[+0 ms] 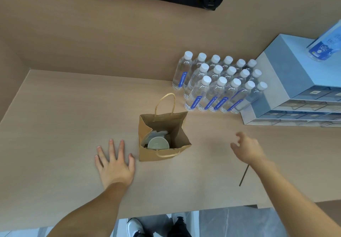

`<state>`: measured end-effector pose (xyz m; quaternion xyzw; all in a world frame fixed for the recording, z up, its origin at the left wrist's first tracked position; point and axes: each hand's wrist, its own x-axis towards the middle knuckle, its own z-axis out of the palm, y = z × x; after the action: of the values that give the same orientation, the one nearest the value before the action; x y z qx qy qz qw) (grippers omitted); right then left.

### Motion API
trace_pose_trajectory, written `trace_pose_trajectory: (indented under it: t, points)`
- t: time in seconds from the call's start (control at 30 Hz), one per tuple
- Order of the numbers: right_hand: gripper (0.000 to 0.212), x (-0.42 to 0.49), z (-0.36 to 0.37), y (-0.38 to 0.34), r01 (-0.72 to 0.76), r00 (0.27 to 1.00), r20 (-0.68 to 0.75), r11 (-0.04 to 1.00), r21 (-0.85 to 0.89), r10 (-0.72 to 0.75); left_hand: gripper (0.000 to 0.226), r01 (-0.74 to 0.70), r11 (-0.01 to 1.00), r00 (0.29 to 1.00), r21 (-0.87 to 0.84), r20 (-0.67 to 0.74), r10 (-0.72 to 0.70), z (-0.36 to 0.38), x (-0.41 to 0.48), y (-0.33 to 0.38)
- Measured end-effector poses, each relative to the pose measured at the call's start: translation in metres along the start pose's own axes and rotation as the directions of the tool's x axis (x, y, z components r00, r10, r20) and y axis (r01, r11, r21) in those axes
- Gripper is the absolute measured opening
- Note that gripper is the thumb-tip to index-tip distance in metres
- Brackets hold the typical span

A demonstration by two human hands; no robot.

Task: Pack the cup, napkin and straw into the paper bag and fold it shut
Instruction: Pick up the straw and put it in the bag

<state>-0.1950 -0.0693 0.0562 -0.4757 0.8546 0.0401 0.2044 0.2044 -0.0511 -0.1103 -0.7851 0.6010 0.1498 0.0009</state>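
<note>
A brown paper bag (180,134) stands upright and open in the middle of the table, its twisted handles up. Inside it sits a pale green cup (158,143) with a white napkin (159,132) tucked behind it. A thin dark straw (243,176) lies on the table to the right, partly hidden under my right forearm. My left hand (115,163) rests flat on the table just left of the bag, fingers spread. My right hand (248,147) hovers right of the bag with curled, parted fingers and nothing in it.
Several water bottles (217,83) stand in rows behind the bag on the right. A pale blue drawer unit (287,82) stands at the far right with a blue pack (324,47) on top. The table's front edge (166,212) runs near my feet.
</note>
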Motion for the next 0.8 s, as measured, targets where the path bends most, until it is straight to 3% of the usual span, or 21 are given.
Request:
trace_pose_trajectory:
  t: [0.13,0.23,0.4,0.57,0.7,0.8]
  points:
    - [0.044,0.010,0.058,0.044,-0.188,0.975,0.106,0.979,-0.081,0.196,0.065,-0.001,1.000,1.000,0.017,-0.005,0.001,0.001,0.002,0.000]
    - [0.045,0.002,0.089,0.056,-0.233,0.954,0.175,0.969,-0.084,0.245,0.065,-0.008,1.000,1.000,0.015,-0.009,0.008,-0.001,0.001,0.000]
    - [0.033,-0.002,0.112,0.056,-0.251,0.968,-0.033,0.966,-0.057,0.249,0.064,-0.002,1.000,1.000,-0.001,0.005,0.002,-0.004,0.000,0.001]
    - [0.024,-0.002,0.114,0.048,-0.277,0.944,-0.138,0.947,0.163,0.300,0.064,-0.002,1.000,1.000,0.017,0.029,0.001,-0.009,0.000,0.002]
    - [0.025,0.007,0.109,0.048,-0.380,0.910,-0.073,0.891,0.248,0.408,0.064,-0.006,0.999,0.999,0.036,0.044,0.004,-0.011,-0.001,0.004]
    - [0.023,0.009,0.109,0.048,-0.376,0.920,-0.030,0.901,0.218,0.391,0.065,-0.017,0.998,0.998,0.059,0.059,0.014,-0.013,-0.002,0.004]
